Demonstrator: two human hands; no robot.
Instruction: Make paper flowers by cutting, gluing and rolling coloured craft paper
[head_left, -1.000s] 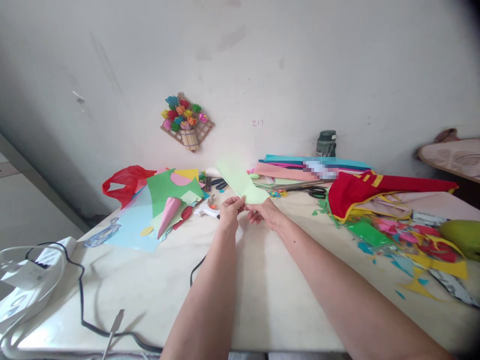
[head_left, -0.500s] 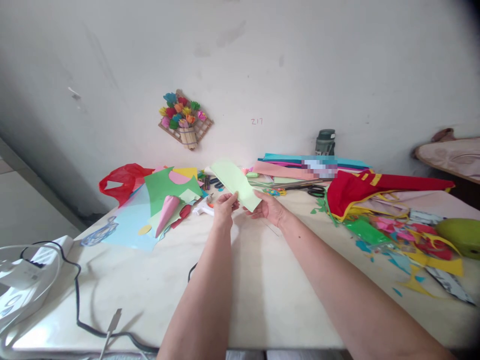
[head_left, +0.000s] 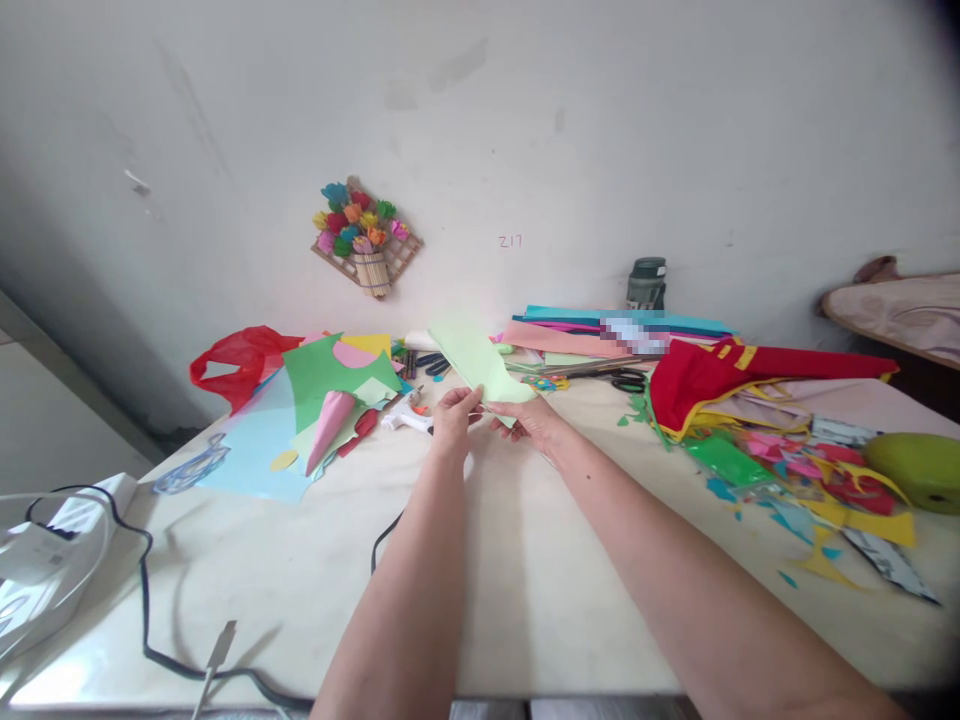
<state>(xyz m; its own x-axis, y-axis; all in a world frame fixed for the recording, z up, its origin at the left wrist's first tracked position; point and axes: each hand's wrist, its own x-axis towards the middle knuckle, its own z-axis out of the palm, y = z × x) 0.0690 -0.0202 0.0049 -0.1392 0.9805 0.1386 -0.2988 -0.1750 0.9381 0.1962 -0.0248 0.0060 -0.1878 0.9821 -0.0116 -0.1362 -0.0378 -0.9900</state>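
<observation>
A pale green sheet of paper (head_left: 474, 358) is held up over the middle of the table, curving at its right side. My left hand (head_left: 455, 415) pinches its lower left edge between thumb and fingers. At the lower right edge, my right hand (head_left: 529, 420) grips the paper with the thumb on top and fingers below. A thin wire-like strand shows by the right wrist. Just left of my left hand lies a white glue gun (head_left: 406, 412). Behind the paper, part of the table is hidden.
Coloured paper (head_left: 322, 385) and a pink paper cone (head_left: 330, 430) lie at left, near a red bag (head_left: 240, 365). Scissors (head_left: 628, 380), a red apron-like cloth (head_left: 697, 385) and paper scraps (head_left: 832, 480) are at right. A power strip (head_left: 90, 510) and cables occupy the left edge.
The paper's right side has bent into a curve as my right hand turned inward and slightly down. My left hand keeps its pinch. The whole view has shifted slightly.
</observation>
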